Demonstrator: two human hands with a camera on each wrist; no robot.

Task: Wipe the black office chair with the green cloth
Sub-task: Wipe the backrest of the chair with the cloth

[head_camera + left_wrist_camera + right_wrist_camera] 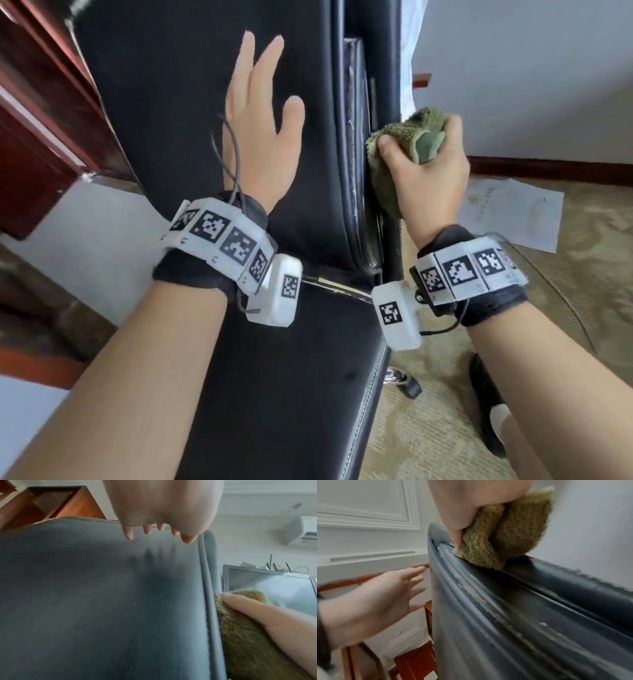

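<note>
The black office chair fills the middle of the head view, backrest above and seat below. My left hand lies with fingers straight and spread against the front of the backrest. My right hand grips the bunched green cloth and holds it against the backrest's right side edge, where the worn, flaking trim shows. In the right wrist view the cloth sits squeezed under my fingers, touching the edge. The left wrist view shows the cloth beside the piped seam.
Dark red wooden furniture stands to the left of the chair. A white wall with a brown skirting board lies to the right. Sheets of paper lie on the beige carpet. A black shoe is at lower right.
</note>
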